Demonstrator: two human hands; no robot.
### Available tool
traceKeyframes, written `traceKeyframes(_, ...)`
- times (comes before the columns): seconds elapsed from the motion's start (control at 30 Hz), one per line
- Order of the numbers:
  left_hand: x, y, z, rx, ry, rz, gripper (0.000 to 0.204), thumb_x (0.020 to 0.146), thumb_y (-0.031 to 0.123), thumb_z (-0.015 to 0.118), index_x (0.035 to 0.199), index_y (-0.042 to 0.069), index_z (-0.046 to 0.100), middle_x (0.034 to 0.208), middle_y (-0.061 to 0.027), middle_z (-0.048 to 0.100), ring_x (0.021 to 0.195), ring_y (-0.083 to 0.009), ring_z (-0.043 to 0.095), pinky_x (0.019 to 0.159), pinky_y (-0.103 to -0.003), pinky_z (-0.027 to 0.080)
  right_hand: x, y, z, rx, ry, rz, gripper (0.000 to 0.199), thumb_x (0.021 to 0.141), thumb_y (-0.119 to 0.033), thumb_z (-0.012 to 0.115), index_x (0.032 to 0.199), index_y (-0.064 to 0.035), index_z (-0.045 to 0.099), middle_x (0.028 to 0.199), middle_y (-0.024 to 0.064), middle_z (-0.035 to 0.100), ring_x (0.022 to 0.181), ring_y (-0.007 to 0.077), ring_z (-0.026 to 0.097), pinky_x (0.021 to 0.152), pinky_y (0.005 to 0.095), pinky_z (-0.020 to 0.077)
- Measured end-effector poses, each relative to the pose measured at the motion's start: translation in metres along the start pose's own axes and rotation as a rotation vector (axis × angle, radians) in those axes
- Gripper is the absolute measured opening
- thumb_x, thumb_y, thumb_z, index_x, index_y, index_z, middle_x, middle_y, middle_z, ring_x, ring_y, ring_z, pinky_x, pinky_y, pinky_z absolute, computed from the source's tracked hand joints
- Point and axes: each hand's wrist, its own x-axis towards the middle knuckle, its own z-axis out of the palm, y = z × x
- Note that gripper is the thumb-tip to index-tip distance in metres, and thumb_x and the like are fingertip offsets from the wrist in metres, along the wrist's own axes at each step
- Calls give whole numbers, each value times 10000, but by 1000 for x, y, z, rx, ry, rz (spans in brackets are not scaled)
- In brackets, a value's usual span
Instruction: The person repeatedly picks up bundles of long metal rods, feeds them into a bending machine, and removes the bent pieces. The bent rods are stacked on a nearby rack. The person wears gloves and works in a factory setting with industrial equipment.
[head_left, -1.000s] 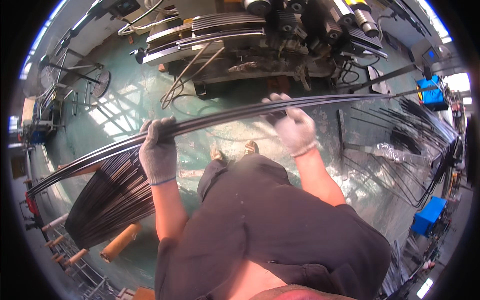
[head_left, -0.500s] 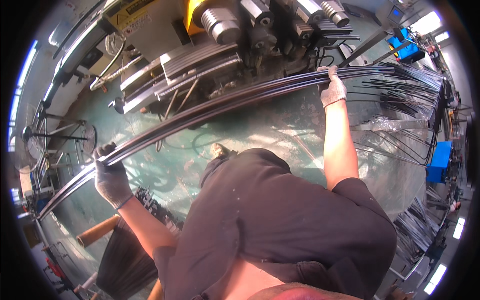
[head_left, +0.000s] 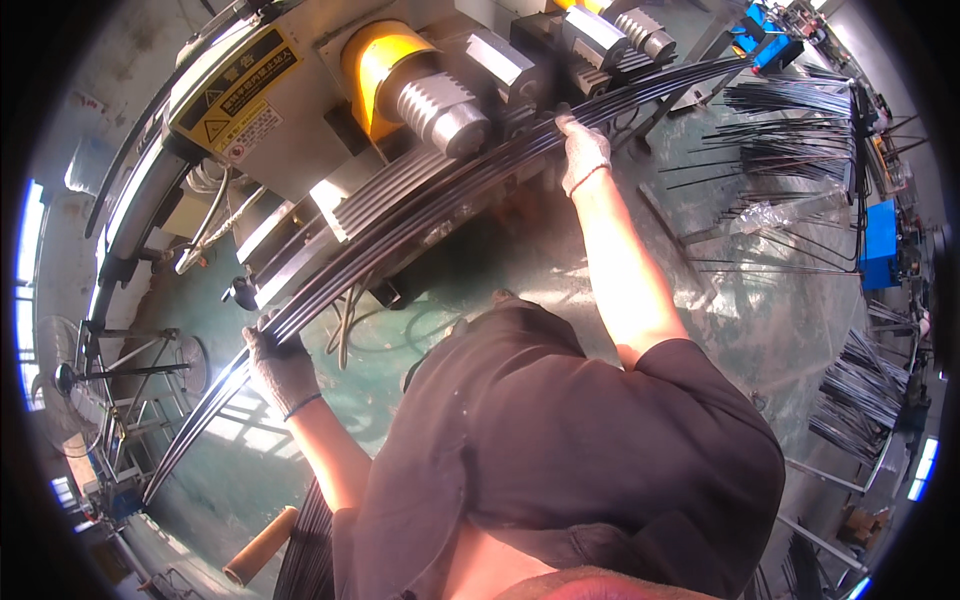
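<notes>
Green workshop floor [head_left: 760,300], one roller machine [head_left: 420,90]; my two gloved hands, left hand [head_left: 280,365] and right hand [head_left: 583,152], each gripped closed around one rod bundle [head_left: 420,215].

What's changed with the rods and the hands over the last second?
The rod bundle has been carried up from over the green floor to the machine, and now lies along its grooved rollers. The hands have spread apart: the left hand has slid out toward one end, the right hand toward the other. Both still grip the bundle in gloves; nothing was let go.
</notes>
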Motion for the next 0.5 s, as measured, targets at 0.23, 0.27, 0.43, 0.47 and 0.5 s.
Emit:
traceKeyframes(0.23, 38, 33, -32, -308, 45, -84, 370, 1129, 277, 529, 1241, -49, 663, 1296, -194, 714, 1262, -358, 650, 1134, -534, 517, 15, -23, 23, -37, -55, 32, 466, 1029, -425, 706, 1258, -20, 733, 1318, 115, 724, 1141, 211, 656, 939, 415, 545)
traceKeyframes(0.27, 40, 40, -35, -256, 33, -83, 364, 1114, 256, 558, 1260, -59, 666, 1288, -190, 723, 1240, -346, 663, 1126, -529, 524, 26, -24, 25, -43, -62, 14, 491, 1036, -445, 692, 1271, -17, 734, 1306, 112, 736, 1126, 201, 661, 942, 408, 543)
traceKeyframes(0.43, 80, 39, -79, -391, 26, -49, 319, 1037, 97, 647, 1301, -82, 645, 1343, -237, 691, 1267, -368, 653, 1152, -538, 507, 68, -27, 36, 39, -98, 11, 324, 935, -260, 849, 1026, 43, 781, 1023, 114, 773, 883, 237, 712, 775, 387, 579)
traceKeyframes(0.47, 83, 37, -81, -365, 26, -31, 313, 1038, 92, 646, 1298, -81, 647, 1342, -235, 693, 1260, -361, 659, 1147, -532, 513, 68, -28, 42, 57, -128, 32, 325, 944, -260, 839, 1034, 47, 777, 1010, 113, 770, 879, 237, 714, 769, 391, 582)
traceKeyframes(0.5, 80, 24, -56, -290, 64, -52, 227, 1073, 116, 607, 1201, -59, 674, 1225, -205, 731, 1183, -320, 683, 1096, -498, 541, 73, -32, 39, 78, -135, 38, 327, 953, -260, 829, 1041, 50, 773, 997, 112, 767, 875, 236, 716, 763, 395, 585)
